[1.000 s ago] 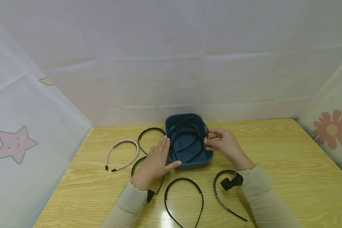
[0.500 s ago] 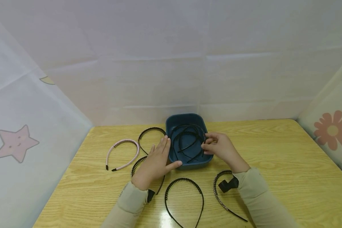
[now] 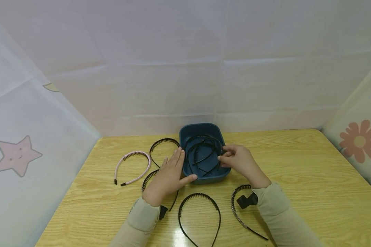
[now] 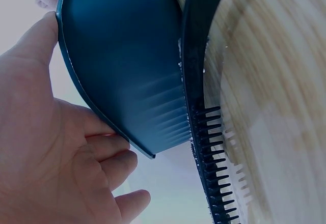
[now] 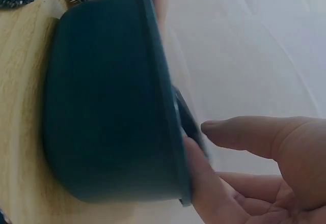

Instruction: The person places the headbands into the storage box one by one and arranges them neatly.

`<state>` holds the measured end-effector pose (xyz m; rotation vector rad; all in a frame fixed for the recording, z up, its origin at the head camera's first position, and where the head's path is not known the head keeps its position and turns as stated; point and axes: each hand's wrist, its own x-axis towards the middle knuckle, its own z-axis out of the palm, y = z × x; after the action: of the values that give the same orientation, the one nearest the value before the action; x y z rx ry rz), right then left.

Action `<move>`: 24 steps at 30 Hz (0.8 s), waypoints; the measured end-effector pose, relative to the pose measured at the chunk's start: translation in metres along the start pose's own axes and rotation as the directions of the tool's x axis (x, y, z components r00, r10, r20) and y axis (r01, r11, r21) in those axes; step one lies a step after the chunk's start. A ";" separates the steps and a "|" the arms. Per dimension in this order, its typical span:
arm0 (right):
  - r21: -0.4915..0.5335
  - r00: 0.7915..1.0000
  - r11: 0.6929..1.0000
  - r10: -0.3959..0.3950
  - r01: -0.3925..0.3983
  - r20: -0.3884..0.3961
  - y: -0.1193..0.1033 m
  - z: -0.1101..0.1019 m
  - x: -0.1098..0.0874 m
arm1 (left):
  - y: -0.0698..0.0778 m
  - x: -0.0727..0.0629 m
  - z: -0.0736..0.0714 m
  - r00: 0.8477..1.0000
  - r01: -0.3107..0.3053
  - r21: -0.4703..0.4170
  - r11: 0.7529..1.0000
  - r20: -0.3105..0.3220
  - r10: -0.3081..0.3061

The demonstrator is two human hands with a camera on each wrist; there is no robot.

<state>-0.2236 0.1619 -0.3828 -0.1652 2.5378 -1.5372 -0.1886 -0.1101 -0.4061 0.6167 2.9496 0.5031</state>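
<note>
A dark blue plastic basin stands on the table, with several black toothed headbands lying loosely over one another inside. My left hand rests along the basin's left rim, fingers extended and thumb at the near corner. In the left wrist view, its fingertips touch the basin wall. Over the right rim, my right hand holds a black headband between thumb and fingers. The right wrist view shows only a short piece of that headband above the rim; the rest is hidden inside the basin.
A pink headband and a black one lie left of the basin. Another black headband is partly under my left arm. Nearer lie a black headband and a glittery one, beside my right sleeve.
My right hand has moved slightly left and down, lowering its headband into the basin among the others. The left hand stays where it was on the rim.
</note>
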 end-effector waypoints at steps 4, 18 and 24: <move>-0.022 0.999 0.999 -0.034 0.034 -0.033 -0.002 -0.008 -0.003 | 0.001 -0.001 0.000 1.000 -0.001 -0.005 1.000 0.000 0.001; -0.165 0.992 0.978 -0.123 0.125 0.022 0.002 -0.040 -0.003 | -0.001 -0.001 0.000 1.000 0.005 -0.013 1.000 0.008 -0.005; -0.271 0.981 0.954 -0.086 0.132 0.175 0.009 -0.053 -0.005 | -0.002 -0.001 0.001 1.000 0.006 -0.025 1.000 0.008 -0.005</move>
<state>-0.2299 0.2134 -0.3666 -0.4552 2.6404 -1.1341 -0.1888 -0.1121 -0.4076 0.6063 2.9320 0.5341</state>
